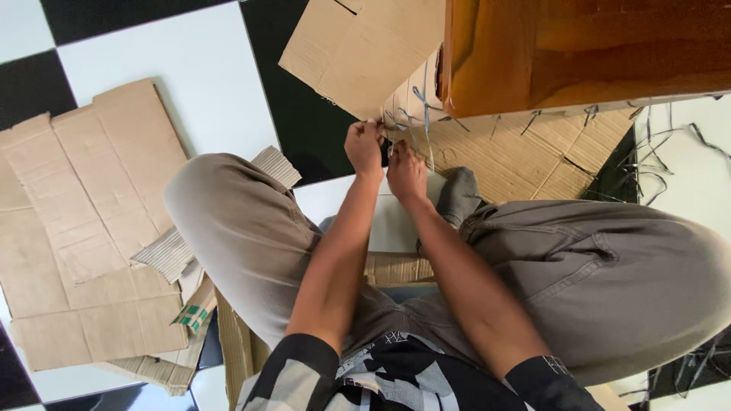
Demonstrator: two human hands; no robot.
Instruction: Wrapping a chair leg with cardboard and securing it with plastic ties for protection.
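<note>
- Floor was checkered; flat cardboard lay left, out of the way.
- Wooden cabinet sat on a cardboard sheet.
- Left hand pinched a strap at the sheet's edge; right hand pressed beside it, grip unclear.

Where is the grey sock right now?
In the head view, the grey sock sits just right of centre on the floor, beside the right hand and in front of the corrugated cardboard.

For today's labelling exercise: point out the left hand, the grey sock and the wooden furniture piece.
left hand [365, 146], head view, on the back of the hand.
grey sock [459, 194], head view, mid-foot.
wooden furniture piece [579, 46], head view, on its polished side panel.
</note>
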